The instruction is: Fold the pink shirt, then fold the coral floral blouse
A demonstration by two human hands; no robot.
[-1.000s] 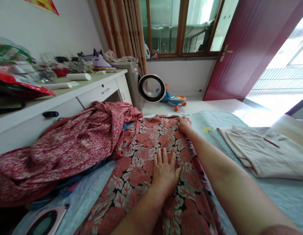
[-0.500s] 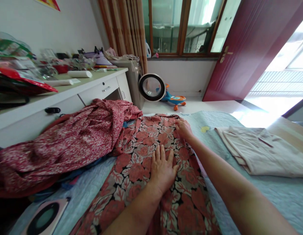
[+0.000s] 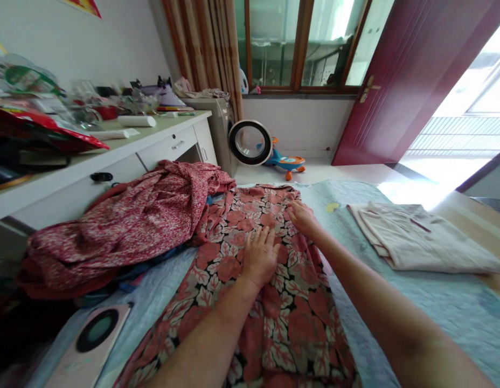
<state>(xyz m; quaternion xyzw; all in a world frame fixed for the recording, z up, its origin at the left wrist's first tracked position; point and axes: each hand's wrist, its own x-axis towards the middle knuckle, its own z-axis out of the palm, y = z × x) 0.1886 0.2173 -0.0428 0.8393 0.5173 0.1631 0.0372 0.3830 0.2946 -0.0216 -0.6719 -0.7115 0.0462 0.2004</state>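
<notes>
A floral garment (image 3: 229, 268) in rust red, black and beige lies spread lengthwise in front of me on a pale blue quilted cover (image 3: 339, 237). My left hand (image 3: 261, 257) rests flat on its middle, fingers stretched and slightly apart. Farther up, near the garment's right edge, is my right hand (image 3: 303, 218). Its fingers are bent and closed on the cloth, with the tips partly hidden. Left of the garment lies a bunched heap of red-and-white patterned cloth (image 3: 124, 231). To the right is a folded cream garment (image 3: 423, 237).
A pink phone (image 3: 92, 345) with a round dark camera area lies at lower left. Beyond the heap stands a white desk (image 3: 169, 137) crowded with items. A washing machine with its round door (image 3: 250, 143) open, a blue-orange ride-on toy (image 3: 286, 161) and a red door (image 3: 367, 86) are behind.
My left hand has slid slightly up and left over the floral garment. My right hand has shifted a little inward from its edge. The view has tilted slightly.
</notes>
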